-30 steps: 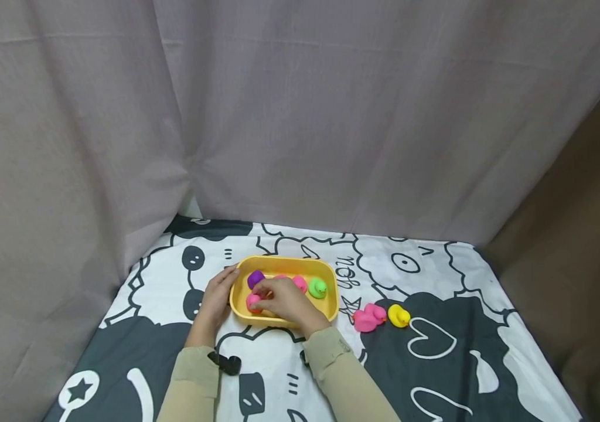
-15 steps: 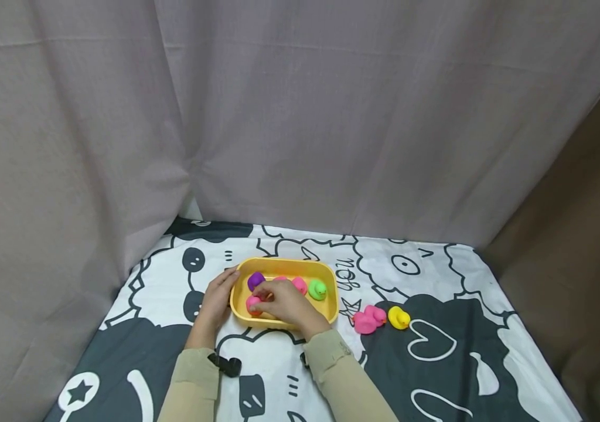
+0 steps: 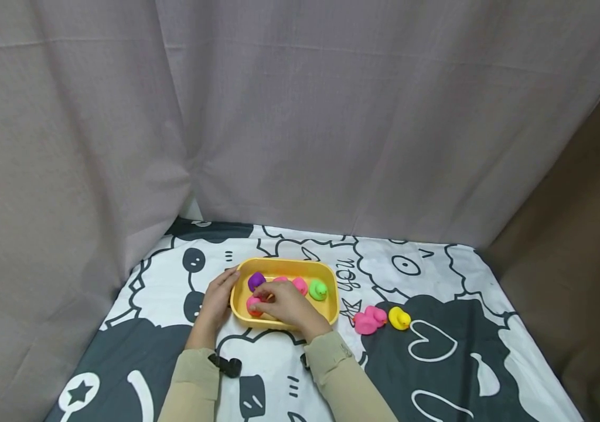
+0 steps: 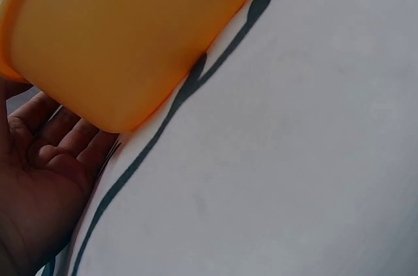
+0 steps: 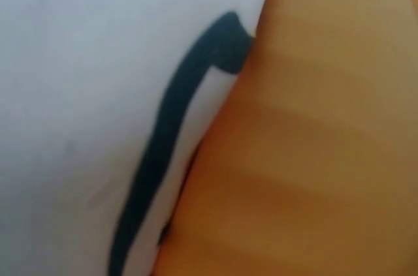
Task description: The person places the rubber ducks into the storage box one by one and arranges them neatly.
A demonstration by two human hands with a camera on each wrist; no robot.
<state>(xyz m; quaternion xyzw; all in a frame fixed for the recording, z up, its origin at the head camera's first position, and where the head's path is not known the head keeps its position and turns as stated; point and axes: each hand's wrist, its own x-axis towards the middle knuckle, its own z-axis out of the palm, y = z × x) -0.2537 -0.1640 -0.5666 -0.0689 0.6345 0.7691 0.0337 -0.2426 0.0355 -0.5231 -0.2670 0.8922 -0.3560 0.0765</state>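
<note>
A yellow tray [image 3: 289, 262] lies on the patterned cloth and holds several small rubber ducks: a purple duck [image 3: 255, 280], a pink duck [image 3: 299, 285] and a green duck [image 3: 318, 289]. My right hand [image 3: 285, 305] reaches into the tray from the front. Its fingertips pinch another pink duck [image 3: 252, 305] at the tray's front left. My left hand [image 3: 218, 296] rests with relaxed fingers against the tray's left end. The left wrist view shows its palm [image 4: 39, 178] beside the tray wall [image 4: 130, 34]. The right wrist view shows only the tray wall [image 5: 313, 158] and cloth.
Two pink ducks [image 3: 368, 319] and a yellow duck [image 3: 398, 317] sit on the cloth to the right of the tray. A grey curtain [image 3: 300, 117] hangs close behind and on the left. The black-and-white cloth [image 3: 437, 351] spreads out at front right.
Hardly anything differs. My right hand stays over the pink duck at the tray's front left, and my left hand keeps its place at the tray's end.
</note>
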